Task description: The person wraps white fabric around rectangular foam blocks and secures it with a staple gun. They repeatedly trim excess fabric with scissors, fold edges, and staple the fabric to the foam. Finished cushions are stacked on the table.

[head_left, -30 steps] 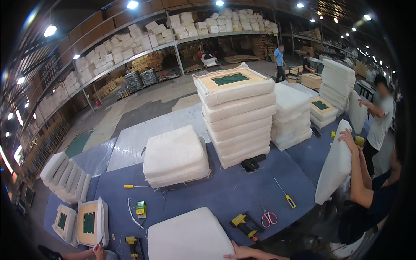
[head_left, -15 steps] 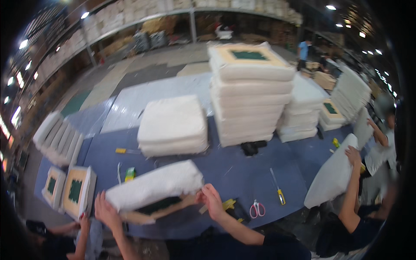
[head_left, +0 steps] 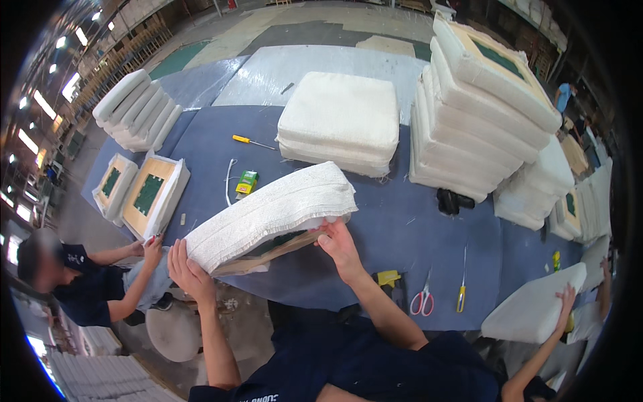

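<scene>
Between my hands is a white fabric-covered seat cushion, tilted up on edge above the blue table. Its fringed fabric edge hangs over a wooden frame, and part of a dark green underside shows in the gap. My left hand grips the left end, with its fingers against the cover. At the right end my right hand holds the lower corner near the loose fabric edge, its fingertips partly hidden. A yellow-and-black tool, red-handled scissors and a yellow-handled screwdriver lie right of my right forearm.
Beyond the cushion are a two-cushion stack, a tall cushion stack, a green-yellow box and another screwdriver. A co-worker handles a framed cushion at left. Another person's hand holds a white cushion at right.
The view has tipped downward and swung left, showing more of the left co-worker and the floor. Both hands keep their hold on the cushion, which shows more of its fringed side.
</scene>
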A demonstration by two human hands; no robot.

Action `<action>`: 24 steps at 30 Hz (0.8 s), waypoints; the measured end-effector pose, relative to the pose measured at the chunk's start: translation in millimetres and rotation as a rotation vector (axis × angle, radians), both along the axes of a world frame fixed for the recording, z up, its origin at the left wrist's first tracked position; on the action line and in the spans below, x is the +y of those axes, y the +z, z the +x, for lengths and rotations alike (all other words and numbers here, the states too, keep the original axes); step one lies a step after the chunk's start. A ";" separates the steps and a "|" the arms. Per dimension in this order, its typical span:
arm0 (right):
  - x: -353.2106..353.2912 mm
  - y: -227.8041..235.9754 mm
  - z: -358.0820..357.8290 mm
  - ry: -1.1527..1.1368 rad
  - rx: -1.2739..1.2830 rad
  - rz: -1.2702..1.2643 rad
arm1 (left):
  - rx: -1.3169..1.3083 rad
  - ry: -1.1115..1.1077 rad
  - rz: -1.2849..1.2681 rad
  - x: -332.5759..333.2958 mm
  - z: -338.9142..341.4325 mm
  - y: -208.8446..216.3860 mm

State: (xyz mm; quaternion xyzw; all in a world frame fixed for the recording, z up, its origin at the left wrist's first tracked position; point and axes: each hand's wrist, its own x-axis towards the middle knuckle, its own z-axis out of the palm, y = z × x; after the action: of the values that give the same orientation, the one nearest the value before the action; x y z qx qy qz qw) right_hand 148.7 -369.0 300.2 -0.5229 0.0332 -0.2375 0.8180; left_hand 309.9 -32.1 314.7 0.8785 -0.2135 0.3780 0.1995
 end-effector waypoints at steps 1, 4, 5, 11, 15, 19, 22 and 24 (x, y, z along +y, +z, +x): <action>-4.1 1.0 1.1 0.024 0.024 0.097 | -0.015 0.019 -0.003 0.3 -6.6 -8.0; -32.4 -23.7 -7.7 0.075 0.117 0.269 | 0.035 -0.013 -0.021 -37.0 -20.7 6.5; -32.5 -22.4 -4.9 0.022 0.144 0.351 | 0.025 -0.029 0.019 -37.0 -19.1 13.7; -53.6 -17.2 -7.8 -0.186 0.105 0.226 | -0.020 -0.244 0.070 -32.9 3.7 32.8; -55.5 2.8 -9.2 -0.049 0.242 0.158 | 0.240 -0.404 0.339 -98.0 -0.3 79.7; -59.1 18.5 18.4 0.036 0.256 0.277 | 0.291 -0.522 0.462 -178.1 -4.4 84.7; -60.7 25.5 39.5 -0.040 0.289 0.338 | 0.303 -0.621 0.470 -231.2 2.2 90.3; -54.7 30.8 47.0 -0.125 0.332 0.332 | 0.291 -0.643 0.466 -249.4 7.4 85.2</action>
State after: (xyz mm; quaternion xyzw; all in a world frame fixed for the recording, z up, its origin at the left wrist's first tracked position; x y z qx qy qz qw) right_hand 195.8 -423.7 331.0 -0.4102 0.2380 -0.1900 0.8597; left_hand 317.3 -281.5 399.8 0.8330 -0.5260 0.1104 0.1313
